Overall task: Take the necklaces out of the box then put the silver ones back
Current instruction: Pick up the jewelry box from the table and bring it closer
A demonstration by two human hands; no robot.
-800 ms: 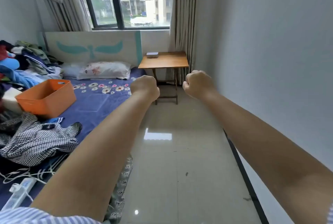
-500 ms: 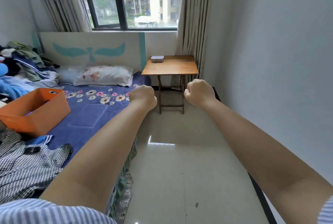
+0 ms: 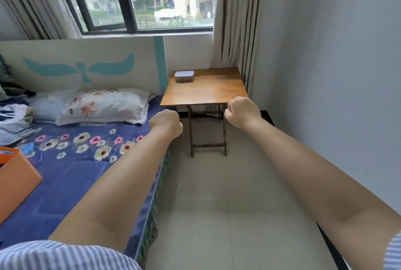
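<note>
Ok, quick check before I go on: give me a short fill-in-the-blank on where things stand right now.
1. The small box sits on the wooden ____ under the window.
2. The box's white lid is still ____.
3. Both the left hand and the right hand are closed into ____.
4. The orange bin rests on the ____.

Missing words: table; on; fists; bed

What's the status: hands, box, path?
Left hand and right hand fisted, empty. Box lidded on table, untouched. Floor path clear.

Blue floral bedsheet (image 3: 71, 174); orange bin (image 3: 15, 183); brown wooden table (image 3: 208, 89); white-lidded box (image 3: 184, 76) (dark contents); striped sleeve (image 3: 65, 256).
</note>
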